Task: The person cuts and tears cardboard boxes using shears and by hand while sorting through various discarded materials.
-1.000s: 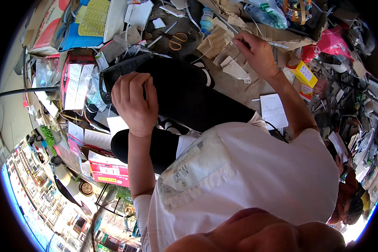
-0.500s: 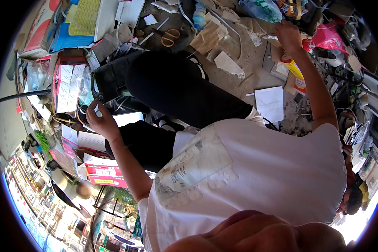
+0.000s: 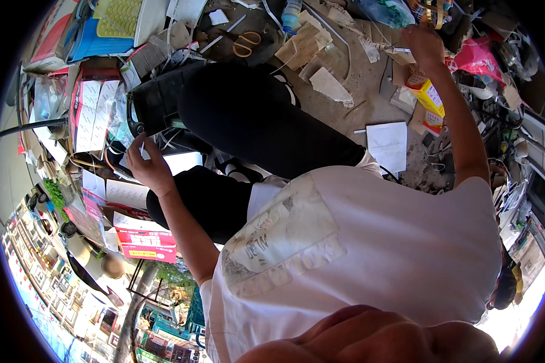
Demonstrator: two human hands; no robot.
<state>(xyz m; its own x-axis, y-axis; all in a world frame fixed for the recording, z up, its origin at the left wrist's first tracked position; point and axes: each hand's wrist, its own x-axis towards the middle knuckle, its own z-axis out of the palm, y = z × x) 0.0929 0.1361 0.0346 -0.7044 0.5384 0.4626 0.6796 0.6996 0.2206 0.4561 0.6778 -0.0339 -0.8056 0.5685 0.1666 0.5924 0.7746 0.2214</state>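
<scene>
My left hand point(image 3: 149, 166) is raised at the left beside my knee, its thumb and fingers pinched on a small white thing point(image 3: 142, 145) too small to name. Just beyond those fingertips lies the near corner of a black plastic container point(image 3: 163, 103). My right arm stretches far out to the upper right. There my right hand point(image 3: 424, 45) is at the edge of a cluttered cardboard box, beside a clear bluish plastic bag point(image 3: 389, 12). Its fingers are partly hidden, so a grip cannot be made out. A yellow box point(image 3: 429, 97) stands below that wrist.
Orange-handled scissors point(image 3: 246, 44) and a blue-capped bottle point(image 3: 290, 19) lie on the littered ground. Near them are torn cardboard point(image 3: 303, 47) and a white sheet point(image 3: 386, 147). A pink bag point(image 3: 477, 60) sits at the right, with red-and-white cartons point(image 3: 145, 242) at the left.
My right hand has shifted slightly farther out and to the right. My left hand keeps its pinch near the black container. The whole view has tilted a little.
</scene>
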